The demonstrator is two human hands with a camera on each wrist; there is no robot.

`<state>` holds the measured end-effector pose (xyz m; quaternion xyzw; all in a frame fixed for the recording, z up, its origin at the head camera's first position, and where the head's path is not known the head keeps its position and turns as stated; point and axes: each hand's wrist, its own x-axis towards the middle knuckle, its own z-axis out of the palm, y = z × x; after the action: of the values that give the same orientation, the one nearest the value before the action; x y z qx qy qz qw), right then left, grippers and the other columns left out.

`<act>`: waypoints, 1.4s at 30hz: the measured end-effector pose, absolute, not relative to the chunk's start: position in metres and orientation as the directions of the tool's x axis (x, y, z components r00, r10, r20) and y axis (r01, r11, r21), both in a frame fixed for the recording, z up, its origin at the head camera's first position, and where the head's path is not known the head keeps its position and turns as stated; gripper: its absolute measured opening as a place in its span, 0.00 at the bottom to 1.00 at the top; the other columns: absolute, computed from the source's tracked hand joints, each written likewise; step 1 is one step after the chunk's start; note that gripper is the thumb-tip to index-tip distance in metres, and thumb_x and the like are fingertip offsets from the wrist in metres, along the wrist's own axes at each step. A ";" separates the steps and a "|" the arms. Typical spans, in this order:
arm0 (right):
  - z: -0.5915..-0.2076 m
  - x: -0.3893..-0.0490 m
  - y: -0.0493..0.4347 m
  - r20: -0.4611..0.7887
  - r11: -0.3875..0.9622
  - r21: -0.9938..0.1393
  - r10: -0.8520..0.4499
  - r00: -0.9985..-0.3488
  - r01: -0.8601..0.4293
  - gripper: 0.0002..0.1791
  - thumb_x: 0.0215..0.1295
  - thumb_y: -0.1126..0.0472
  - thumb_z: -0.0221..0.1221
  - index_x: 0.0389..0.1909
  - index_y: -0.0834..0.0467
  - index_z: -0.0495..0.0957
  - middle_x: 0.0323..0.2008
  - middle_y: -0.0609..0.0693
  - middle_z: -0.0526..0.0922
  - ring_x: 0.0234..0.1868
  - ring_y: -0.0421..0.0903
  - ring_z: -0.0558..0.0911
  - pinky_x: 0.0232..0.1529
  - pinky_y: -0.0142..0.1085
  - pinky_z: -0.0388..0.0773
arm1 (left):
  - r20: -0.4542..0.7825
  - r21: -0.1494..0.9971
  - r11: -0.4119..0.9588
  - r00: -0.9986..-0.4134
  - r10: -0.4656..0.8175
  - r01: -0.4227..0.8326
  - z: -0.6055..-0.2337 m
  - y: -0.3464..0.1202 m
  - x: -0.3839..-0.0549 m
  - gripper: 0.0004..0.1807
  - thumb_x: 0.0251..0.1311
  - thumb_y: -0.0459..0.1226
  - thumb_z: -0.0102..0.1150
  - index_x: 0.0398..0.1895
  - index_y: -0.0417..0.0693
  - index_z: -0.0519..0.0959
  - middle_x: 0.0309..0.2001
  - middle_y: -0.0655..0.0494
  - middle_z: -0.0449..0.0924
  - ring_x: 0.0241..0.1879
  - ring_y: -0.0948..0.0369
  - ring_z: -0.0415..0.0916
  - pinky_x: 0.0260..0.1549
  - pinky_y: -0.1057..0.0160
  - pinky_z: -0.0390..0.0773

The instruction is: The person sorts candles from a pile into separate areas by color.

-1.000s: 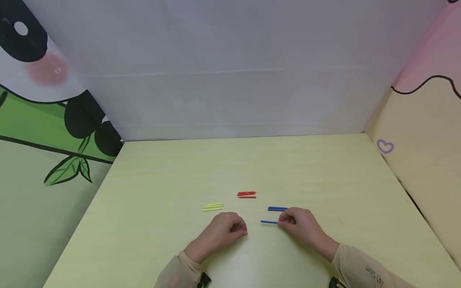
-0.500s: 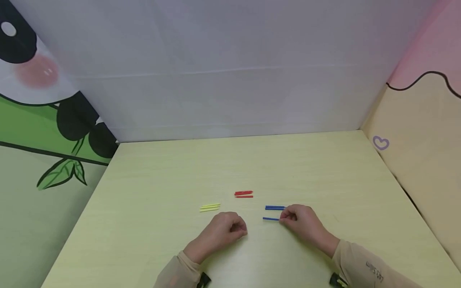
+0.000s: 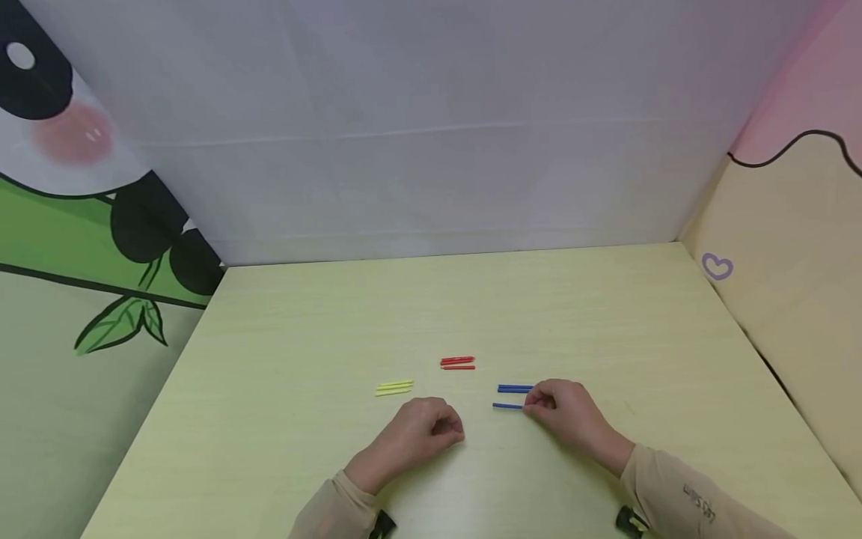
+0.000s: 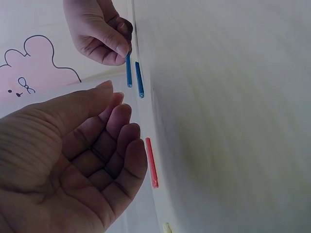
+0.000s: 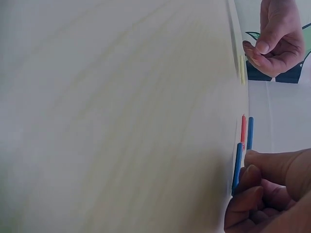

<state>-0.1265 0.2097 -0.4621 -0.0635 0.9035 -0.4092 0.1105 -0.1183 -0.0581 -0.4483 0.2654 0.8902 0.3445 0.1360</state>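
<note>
Between thumb and fingers, my right hand (image 3: 569,415) pinches the right end of a thin blue stick (image 3: 507,406). That stick lies just in front of a pair of blue sticks (image 3: 514,388), apart from them and roughly parallel; the hand hides their right ends. In the left wrist view the held blue stick (image 4: 129,70) juts out from the fingertips. My left hand (image 3: 412,438) holds nothing, its fingers loosely curled, close to the table. Just beyond it lie several thin yellow sticks (image 3: 393,388). Red sticks (image 3: 457,363) form a group farther back, between the yellow and blue ones.
The pale wooden table (image 3: 323,322) meets a whitish back wall (image 3: 431,187). A panel with a cartoon picture (image 3: 144,217) borders the left side. On the right stands a beige and pink panel (image 3: 781,247) with a small heart drawn on it.
My right hand has shifted slightly away from me, bringing the pinched blue stick nearer to the blue pair. The left hand stays put. The head view has turned a little.
</note>
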 end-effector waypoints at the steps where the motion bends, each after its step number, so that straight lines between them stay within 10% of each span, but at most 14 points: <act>1: -0.462 -0.127 0.210 -0.151 0.660 -0.751 -0.203 -0.968 -0.021 0.05 0.57 0.67 0.67 0.27 0.55 0.82 0.24 0.42 0.78 0.27 0.40 0.72 0.30 0.31 0.72 | -0.059 0.684 0.623 -0.822 0.566 0.379 -0.448 -0.058 -0.118 0.03 0.56 0.34 0.68 0.28 0.52 0.84 0.25 0.70 0.75 0.27 0.73 0.69 0.29 0.71 0.72; 42: -0.467 -0.143 0.219 -0.084 0.692 -0.715 -0.226 -0.971 -0.100 0.03 0.59 0.68 0.66 0.28 0.58 0.82 0.24 0.44 0.77 0.26 0.41 0.71 0.29 0.33 0.70 | -0.097 0.680 0.649 -0.835 0.542 0.342 -0.448 -0.062 -0.116 0.03 0.58 0.37 0.67 0.28 0.53 0.83 0.26 0.71 0.74 0.27 0.72 0.70 0.30 0.72 0.73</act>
<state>-0.1427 0.2192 -0.4669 -0.0889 0.9161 -0.3821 0.0827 -0.1157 -0.0623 -0.4479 0.2468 0.8959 0.3387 0.1477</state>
